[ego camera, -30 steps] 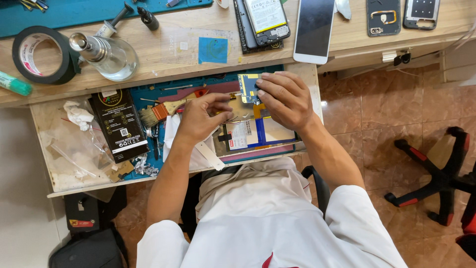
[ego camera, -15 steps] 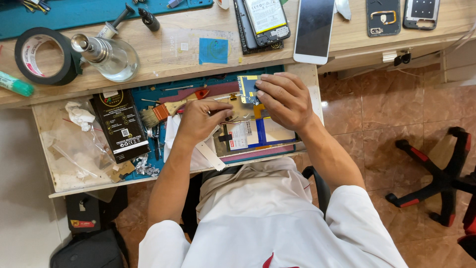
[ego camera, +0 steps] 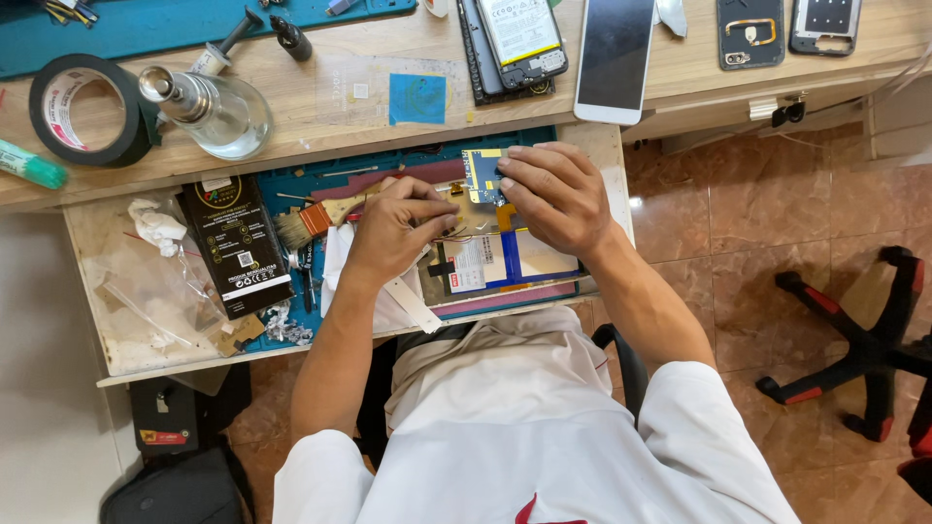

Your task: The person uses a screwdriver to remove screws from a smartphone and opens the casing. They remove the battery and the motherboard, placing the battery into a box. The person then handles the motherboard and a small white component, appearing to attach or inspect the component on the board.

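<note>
Your pale wooden table (ego camera: 320, 107) sits over glossy brown floor tiles, its drawer pulled out under you. In that drawer lies the opened phone (ego camera: 490, 257), flat, with a blue-and-white battery and a small blue circuit board. Your hands have barely shifted since a moment ago. Your left hand (ego camera: 393, 233) pinches its fingers together at the phone's left edge, beside the bristly brush (ego camera: 316, 218); your right hand (ego camera: 553, 194) presses curled fingers onto the board.
</note>
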